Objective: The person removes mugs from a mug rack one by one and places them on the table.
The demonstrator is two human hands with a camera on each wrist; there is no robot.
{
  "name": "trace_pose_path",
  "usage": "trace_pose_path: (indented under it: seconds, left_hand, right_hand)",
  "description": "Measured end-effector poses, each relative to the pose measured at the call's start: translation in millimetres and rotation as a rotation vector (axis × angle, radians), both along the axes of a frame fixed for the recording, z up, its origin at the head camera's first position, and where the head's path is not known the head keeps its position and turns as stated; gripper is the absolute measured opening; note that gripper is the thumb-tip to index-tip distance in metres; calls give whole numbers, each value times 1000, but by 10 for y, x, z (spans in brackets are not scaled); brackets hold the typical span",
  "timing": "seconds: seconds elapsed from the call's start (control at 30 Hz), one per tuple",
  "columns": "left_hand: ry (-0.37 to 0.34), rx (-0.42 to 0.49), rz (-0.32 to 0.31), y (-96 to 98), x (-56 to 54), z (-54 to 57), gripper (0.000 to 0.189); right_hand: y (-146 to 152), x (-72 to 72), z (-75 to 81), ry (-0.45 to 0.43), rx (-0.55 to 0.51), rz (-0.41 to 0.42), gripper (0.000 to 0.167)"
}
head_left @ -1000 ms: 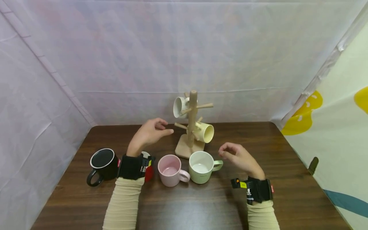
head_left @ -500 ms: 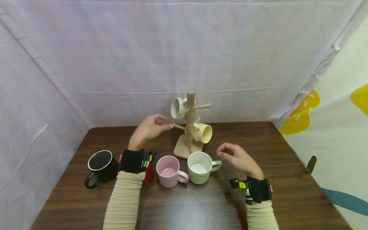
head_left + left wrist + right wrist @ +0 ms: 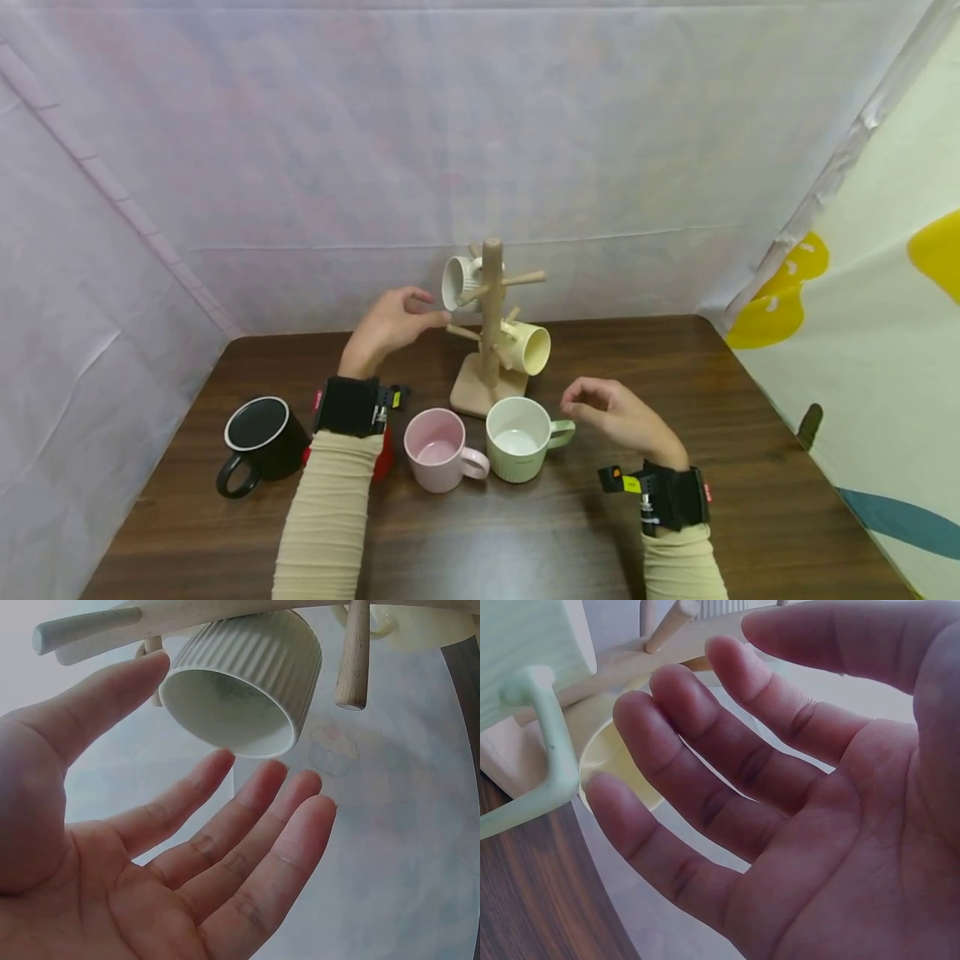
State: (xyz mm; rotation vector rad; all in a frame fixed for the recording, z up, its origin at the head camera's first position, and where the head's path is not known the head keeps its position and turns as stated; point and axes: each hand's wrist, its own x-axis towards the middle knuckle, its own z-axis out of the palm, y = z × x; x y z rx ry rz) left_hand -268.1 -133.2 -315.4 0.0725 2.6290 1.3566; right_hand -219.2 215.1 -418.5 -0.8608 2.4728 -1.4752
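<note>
My left hand [image 3: 386,327] hovers left of a wooden mug tree [image 3: 491,325], holding nothing. In the left wrist view its fingers spread loosely, close to a white ribbed mug [image 3: 247,682] that hangs on an upper peg. A cream mug [image 3: 534,348] hangs on a lower peg at the right. Over the table to the right, my right hand [image 3: 622,417] is empty with loosely bent fingers. It is nearest to the handle of a pale green mug [image 3: 517,442], which stands in front of the tree's base. A pink mug [image 3: 437,454] stands just left of that green one.
A black mug [image 3: 266,437] stands at the left of the dark wooden table [image 3: 480,550]. Something red [image 3: 384,458] is mostly hidden behind my left wrist. White fabric [image 3: 337,150] hangs behind the table, and bare pegs [image 3: 525,278] stick out from the tree.
My left hand has risen slightly and moved a little toward the white mug's height. My right hand keeps nearly the same place. The whole scene has shifted slightly left in the head view.
</note>
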Motion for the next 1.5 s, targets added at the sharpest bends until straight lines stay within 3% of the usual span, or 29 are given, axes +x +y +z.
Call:
trace_pose_path:
  seconds: [0.5,1.03,1.5]
  left_hand:
    - [25,33,51,15,-171,67,91]
    - [23,7,52,76,-246,116,96]
    - [38,-4,-6,124,-307,123,89]
  right_hand:
    - [-83,68,23,-3,-16,16,4]
    - [-89,101,1,-4,9,-9,3]
    - [-117,138,19,7,15,-14,3]
